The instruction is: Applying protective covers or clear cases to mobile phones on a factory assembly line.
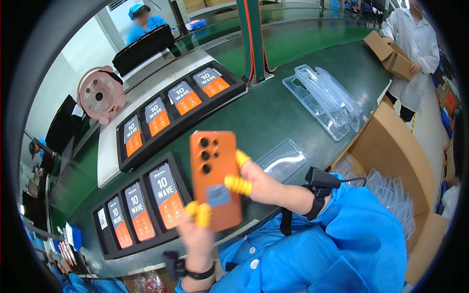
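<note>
An orange smartphone point(217, 151) is held upright in front of me with its back and camera lenses showing. My right hand point(259, 183) grips its right edge, while my left hand point(196, 234) closes on its lower left side. Both hands wear yellow finger cots. A grey label sits on the phone's back. Just left of it lies a black foam tray point(152, 175) holding several phones with grey-and-orange printed film. To the right of the phone, beyond my right hand, rests a clear plastic sleeve or case point(288, 152).
A second black tray point(161, 141) of similar phones lies farther back. Clear plastic trays point(320, 105) are stacked on the green bench point(264, 112). An open cardboard box point(405, 151) with clear plastic stands at right. A pink fan point(101, 95), a green post point(251, 44) and co-workers are beyond.
</note>
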The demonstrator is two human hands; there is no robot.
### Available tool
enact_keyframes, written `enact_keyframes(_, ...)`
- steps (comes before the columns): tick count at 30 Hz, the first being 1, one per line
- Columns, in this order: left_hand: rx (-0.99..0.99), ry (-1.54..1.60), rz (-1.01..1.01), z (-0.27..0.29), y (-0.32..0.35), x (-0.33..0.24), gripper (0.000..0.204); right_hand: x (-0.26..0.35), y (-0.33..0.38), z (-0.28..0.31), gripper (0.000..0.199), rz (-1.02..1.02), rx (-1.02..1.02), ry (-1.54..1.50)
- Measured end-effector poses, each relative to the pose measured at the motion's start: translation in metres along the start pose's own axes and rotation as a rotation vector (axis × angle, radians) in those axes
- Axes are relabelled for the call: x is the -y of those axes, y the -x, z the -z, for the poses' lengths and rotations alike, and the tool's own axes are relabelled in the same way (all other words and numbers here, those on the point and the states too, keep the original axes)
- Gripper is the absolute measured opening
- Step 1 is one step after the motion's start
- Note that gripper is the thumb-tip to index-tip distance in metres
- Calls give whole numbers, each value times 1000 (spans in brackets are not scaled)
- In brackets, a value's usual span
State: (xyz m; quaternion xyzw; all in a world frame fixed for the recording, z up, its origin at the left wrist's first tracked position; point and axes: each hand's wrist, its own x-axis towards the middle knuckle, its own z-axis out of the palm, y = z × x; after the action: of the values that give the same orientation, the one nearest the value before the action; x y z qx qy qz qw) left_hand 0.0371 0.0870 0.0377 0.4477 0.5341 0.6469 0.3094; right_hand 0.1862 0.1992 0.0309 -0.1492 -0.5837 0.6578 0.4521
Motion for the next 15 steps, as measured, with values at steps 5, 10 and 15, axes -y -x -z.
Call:
enact_keyframes(5, 277, -288, -93, -30, -13, 33, 39, 33, 5, 39, 38, 220, -202, 321)
enact_keyframes(10, 485, -882, -182, -54, -12, 51, 103, 63, 7, 104, 33, 572, 233, 1075)
enact_keyframes(15, 387, -802, -231, -61, -18, 45, 86, 54, 25, 102, 29, 271, 564, 1377)
